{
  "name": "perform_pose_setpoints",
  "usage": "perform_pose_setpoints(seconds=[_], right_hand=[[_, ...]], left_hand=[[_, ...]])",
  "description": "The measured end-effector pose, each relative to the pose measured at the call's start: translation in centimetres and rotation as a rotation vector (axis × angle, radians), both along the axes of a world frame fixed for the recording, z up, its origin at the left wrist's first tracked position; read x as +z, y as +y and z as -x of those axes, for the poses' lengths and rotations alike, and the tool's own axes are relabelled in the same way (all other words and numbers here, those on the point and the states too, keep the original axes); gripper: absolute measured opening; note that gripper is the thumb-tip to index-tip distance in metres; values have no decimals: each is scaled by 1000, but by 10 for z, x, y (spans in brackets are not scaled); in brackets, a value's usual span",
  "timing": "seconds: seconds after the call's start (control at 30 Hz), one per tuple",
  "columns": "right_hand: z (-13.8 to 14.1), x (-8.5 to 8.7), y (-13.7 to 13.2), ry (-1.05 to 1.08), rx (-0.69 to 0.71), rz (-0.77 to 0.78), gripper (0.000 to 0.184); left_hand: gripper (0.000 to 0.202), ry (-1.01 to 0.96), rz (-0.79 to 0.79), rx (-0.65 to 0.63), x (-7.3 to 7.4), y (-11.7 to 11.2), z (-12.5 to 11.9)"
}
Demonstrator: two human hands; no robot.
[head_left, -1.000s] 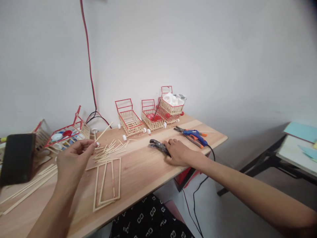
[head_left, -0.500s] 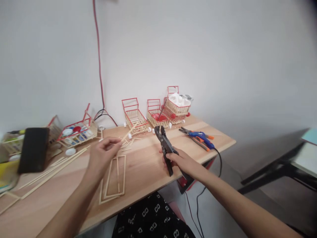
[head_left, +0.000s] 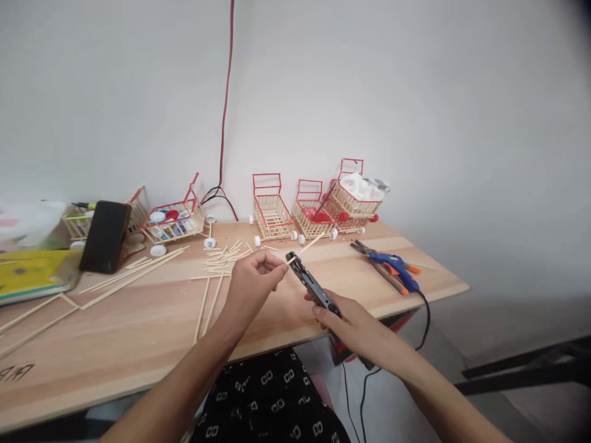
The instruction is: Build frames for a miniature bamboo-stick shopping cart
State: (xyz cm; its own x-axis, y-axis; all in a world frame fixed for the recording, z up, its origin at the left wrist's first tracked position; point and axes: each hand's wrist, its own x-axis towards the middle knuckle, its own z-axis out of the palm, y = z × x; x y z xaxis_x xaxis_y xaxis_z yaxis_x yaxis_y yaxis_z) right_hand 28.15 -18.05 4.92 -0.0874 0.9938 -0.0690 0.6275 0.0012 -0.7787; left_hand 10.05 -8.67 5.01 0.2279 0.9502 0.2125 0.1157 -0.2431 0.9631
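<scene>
Thin wooden stick [head_left: 313, 243] – pinched near its left end by the fingertips of the left hand [head_left: 253, 280], and just brought up against the head of the black pliers [head_left: 317, 290], above the desk [head_left: 152, 314]; stick and tool are now being worked as a pair. From the left, then: a yellow packet [head_left: 34, 271] is shown more fully than half a second ago, the view having been swung that way. Beside it, a phone [head_left: 105, 237] is stood at a tilt. The stick frame [head_left: 202, 311] is now partly covered by the left forearm. At centre, the gap between stick and pliers has been closed – whether the stick is bitten by the jaws cannot be told. Next along, the pliers' handles are wrapped in the grip of the right hand [head_left: 357, 320]; a second ago that tool was laid on the desk, under the hand. Furthest right, a blue corded tool [head_left: 397, 266] is left on the desk.
</scene>
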Motion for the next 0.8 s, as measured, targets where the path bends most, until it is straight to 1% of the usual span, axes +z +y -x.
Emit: perform_pose_setpoints(seconds=[0.17, 0.33, 0.47, 0.57, 0.7, 0.8], right_hand=[[1, -1, -1, 8, -6, -21, 34], [3, -2, -1, -10, -38, -32, 33], [5, -3, -1, -37, -39, -56, 30], [6, -4, -1, -65, -36, -86, 27], [5, -4, 0, -101, -26, -98, 26], [3, -6, 0, -98, -20, -103, 25]], left_hand=[[13, -10, -11, -18, -2, -4, -9], [13, -2, -3, -23, -1, -4, -9], [11, -2, 15, -50, 0, -4, -8], [14, -54, 121, -83, 0, -2, -9], [29, -230, 302, -164, -3, 2, -12], [32, -289, 376, -206, -3, 4, -13]])
